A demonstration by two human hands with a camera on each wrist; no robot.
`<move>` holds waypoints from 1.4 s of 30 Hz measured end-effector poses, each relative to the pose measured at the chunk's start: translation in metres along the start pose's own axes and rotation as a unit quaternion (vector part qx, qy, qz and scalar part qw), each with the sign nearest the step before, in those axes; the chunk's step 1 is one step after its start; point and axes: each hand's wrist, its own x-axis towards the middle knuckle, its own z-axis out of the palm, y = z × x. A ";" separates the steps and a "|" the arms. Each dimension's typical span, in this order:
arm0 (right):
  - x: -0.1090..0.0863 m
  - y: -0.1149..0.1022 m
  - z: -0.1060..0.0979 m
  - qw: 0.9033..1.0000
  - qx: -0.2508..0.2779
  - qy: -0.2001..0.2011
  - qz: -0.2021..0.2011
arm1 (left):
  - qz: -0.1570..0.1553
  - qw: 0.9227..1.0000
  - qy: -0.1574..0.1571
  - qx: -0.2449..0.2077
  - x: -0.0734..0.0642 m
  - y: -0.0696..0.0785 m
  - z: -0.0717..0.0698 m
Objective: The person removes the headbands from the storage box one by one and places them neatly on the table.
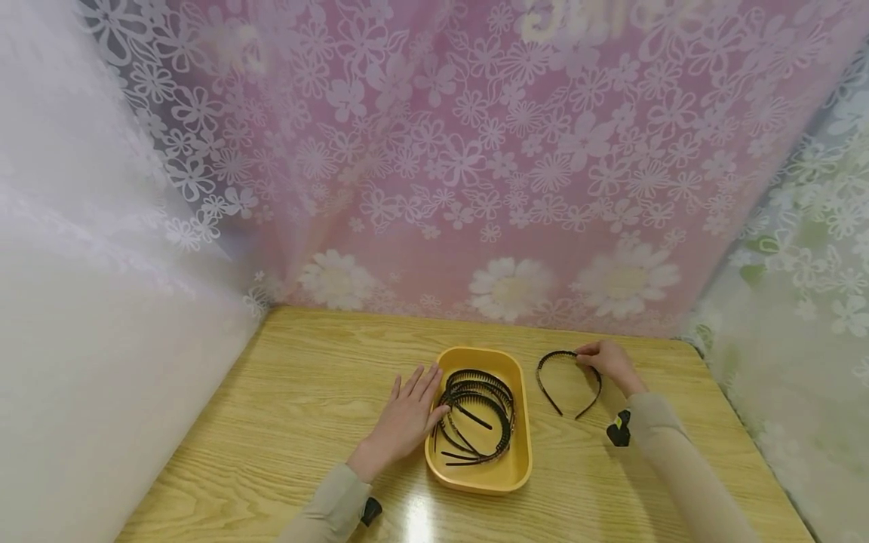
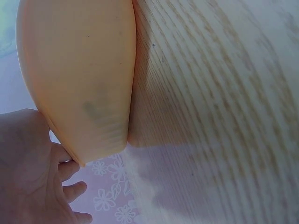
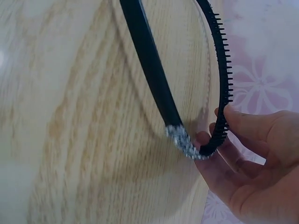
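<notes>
Centrally, at the bottom of the head view, a yellow rectangular tray with rounded corners (image 1: 478, 483) holds several black toothed headbands (image 1: 508, 424) on a wood-grain table (image 1: 271, 452). The left hand (image 1: 403, 416), fingers extended, rests against the tray's left rim. At lower right, the right hand (image 1: 611, 366) pinches the upper right of a thin black curved headband (image 1: 560, 353); its ends point toward the bottom of the frame.

Left wrist view: the tray's outer wall fills the upper left; the left hand touches its edge at lower left.

Right wrist view: thumb and fingers grip the toothed headband at lower right, beside its glittering silver section (image 3: 182, 141).
</notes>
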 end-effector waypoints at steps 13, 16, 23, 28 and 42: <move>0.007 0.007 0.009 0.999 -0.025 0.027 0.009 | 0.002 1.000 0.003 0.009 0.000 -0.001 0.002; 0.007 0.008 0.010 0.999 -0.027 0.034 0.007 | 0.001 1.000 0.003 0.006 0.000 -0.001 0.002; 0.003 0.005 0.009 0.999 0.007 0.045 0.010 | 0.003 1.000 0.005 0.003 0.000 -0.001 0.002; -0.001 -0.004 0.006 0.995 0.077 0.069 0.004 | 0.000 1.000 0.002 0.003 0.000 0.000 0.001; -0.023 -0.036 0.007 0.978 0.198 0.053 -0.026 | 0.001 1.000 0.007 0.000 0.000 0.001 0.002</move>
